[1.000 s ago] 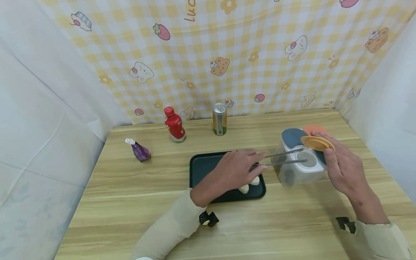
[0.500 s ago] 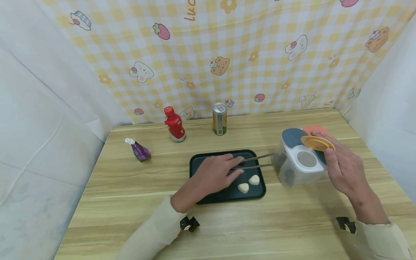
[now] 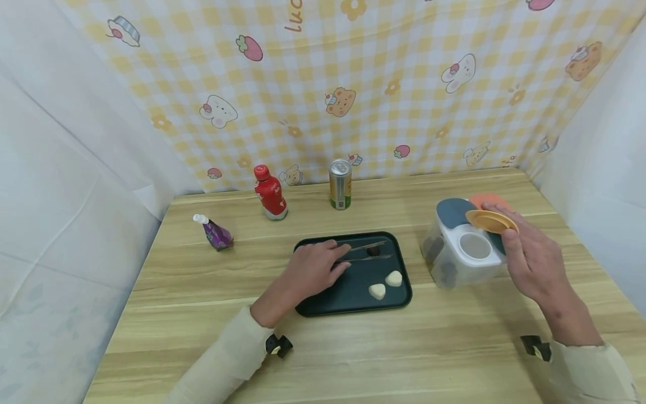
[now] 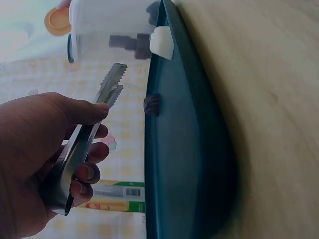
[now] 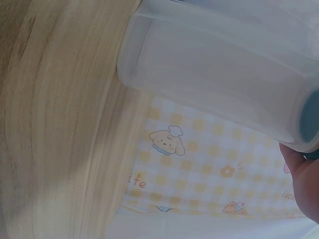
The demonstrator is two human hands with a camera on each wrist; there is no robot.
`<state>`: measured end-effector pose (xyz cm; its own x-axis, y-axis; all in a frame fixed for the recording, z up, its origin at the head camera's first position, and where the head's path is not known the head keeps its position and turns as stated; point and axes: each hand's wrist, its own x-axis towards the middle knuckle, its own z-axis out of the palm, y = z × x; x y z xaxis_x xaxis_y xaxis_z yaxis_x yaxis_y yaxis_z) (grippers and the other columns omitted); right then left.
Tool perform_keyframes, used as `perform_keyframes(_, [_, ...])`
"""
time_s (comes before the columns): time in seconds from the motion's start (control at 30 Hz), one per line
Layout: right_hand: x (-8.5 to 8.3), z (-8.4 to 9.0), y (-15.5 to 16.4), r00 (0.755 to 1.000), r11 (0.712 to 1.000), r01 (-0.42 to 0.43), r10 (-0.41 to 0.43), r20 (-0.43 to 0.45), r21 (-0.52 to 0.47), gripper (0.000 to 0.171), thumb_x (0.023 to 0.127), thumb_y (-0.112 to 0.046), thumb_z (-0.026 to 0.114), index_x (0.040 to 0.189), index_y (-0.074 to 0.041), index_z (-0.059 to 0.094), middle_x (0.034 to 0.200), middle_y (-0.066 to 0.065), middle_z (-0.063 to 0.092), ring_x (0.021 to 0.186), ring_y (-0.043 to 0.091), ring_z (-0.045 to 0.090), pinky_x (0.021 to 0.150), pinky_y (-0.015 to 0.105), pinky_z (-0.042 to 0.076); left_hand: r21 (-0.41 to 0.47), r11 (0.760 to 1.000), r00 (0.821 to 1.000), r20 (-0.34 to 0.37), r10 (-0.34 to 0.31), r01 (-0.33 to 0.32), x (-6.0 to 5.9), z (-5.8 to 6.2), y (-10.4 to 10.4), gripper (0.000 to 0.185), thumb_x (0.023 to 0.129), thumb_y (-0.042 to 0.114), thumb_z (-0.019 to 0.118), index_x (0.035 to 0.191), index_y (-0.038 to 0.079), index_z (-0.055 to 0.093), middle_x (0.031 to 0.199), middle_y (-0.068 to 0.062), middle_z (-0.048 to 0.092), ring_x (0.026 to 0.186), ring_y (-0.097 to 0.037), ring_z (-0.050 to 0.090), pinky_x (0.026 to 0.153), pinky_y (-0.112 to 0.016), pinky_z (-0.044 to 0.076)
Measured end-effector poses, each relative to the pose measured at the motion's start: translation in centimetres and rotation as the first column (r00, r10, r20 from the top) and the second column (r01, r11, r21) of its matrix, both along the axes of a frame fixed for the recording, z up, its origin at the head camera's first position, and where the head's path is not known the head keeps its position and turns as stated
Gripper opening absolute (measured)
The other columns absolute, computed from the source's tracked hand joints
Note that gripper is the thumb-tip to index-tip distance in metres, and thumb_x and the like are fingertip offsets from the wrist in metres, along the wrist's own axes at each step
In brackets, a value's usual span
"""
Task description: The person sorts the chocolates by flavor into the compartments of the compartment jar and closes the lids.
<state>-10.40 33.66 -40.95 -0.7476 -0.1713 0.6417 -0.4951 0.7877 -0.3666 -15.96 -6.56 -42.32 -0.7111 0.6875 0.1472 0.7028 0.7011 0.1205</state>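
Note:
My left hand [image 3: 311, 268] holds metal tongs [image 4: 79, 154] above the dark rectangular tray [image 3: 348, 303], their toothed tips apart with nothing between them. Near those tips, a small dark brown piece [image 3: 373, 251] lies on the tray. Two whitish rounded pieces [image 3: 377, 290] sit at the tray's front right. On the right, my right hand [image 3: 537, 261] holds the raised orange lid [image 3: 491, 221] of a clear storage container [image 3: 446, 272], thumb at the lid's edge. The round opening [image 3: 475, 246] below that lid is uncovered. Dark pieces [image 4: 142, 46] show through the container's wall.
A silver-topped can [image 3: 340, 185] and a red bottle [image 3: 271, 193] stand at the back of the wooden table [image 3: 383, 359]. A purple pouch with a white cap [image 3: 217, 234] is at the left. Blue-grey [image 3: 454, 213] and coral lids [image 3: 490, 201] cover other container compartments.
My left hand has drawn the tongs leftward from over the container's opening to above the tray, uncovering the whitish pieces. The dark piece now shows on the tray. My right hand stays at the orange lid.

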Motion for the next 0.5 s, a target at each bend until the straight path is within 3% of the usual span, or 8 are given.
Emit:
perform_keyframes(0.17, [-0.1,-0.2,0.1,1.0,1.0,0.008,-0.008,-0.002,-0.005,0.047,0.114,-0.031,0.033,0.144,-0.011,0.063,0.149,0.01,0.055,0.139,0.005,0.043,0.069,0.032,0.04,-0.001,1.0,0.999,0.025,0.031,-0.031,-0.6,-0.4,-0.6,0.037,0.103,0.034,0.065,0.133,0.012,0.071,0.114,-0.009,0.072,0.088,-0.022,0.072,0.072,-0.038,0.058])
perform_keyframes(0.37, [0.0,-0.3,0.1,1.0,1.0,0.025,-0.025,-0.011,0.002,0.043,0.114,-0.024,0.036,0.144,-0.009,0.062,0.148,0.01,0.055,0.139,0.004,0.042,0.072,0.032,0.04,-0.034,0.998,0.996,0.069,0.057,-0.055,-1.1,-0.8,-0.8,0.038,0.103,0.034,0.065,0.134,0.012,0.07,0.118,-0.01,0.071,0.095,-0.024,0.071,0.077,-0.04,0.058])
perform_keyframes(0.5, [0.0,-0.2,0.1,1.0,1.0,0.011,-0.011,-0.005,0.005,0.046,0.114,-0.03,0.033,0.145,-0.009,0.061,0.149,0.011,0.054,0.138,0.002,0.043,0.064,0.032,0.04,-0.064,0.996,0.994,0.086,0.062,-0.057,-1.2,-1.0,-0.8,0.038,0.103,0.033,0.065,0.134,0.012,0.07,0.118,-0.009,0.071,0.095,-0.023,0.071,0.077,-0.039,0.058])
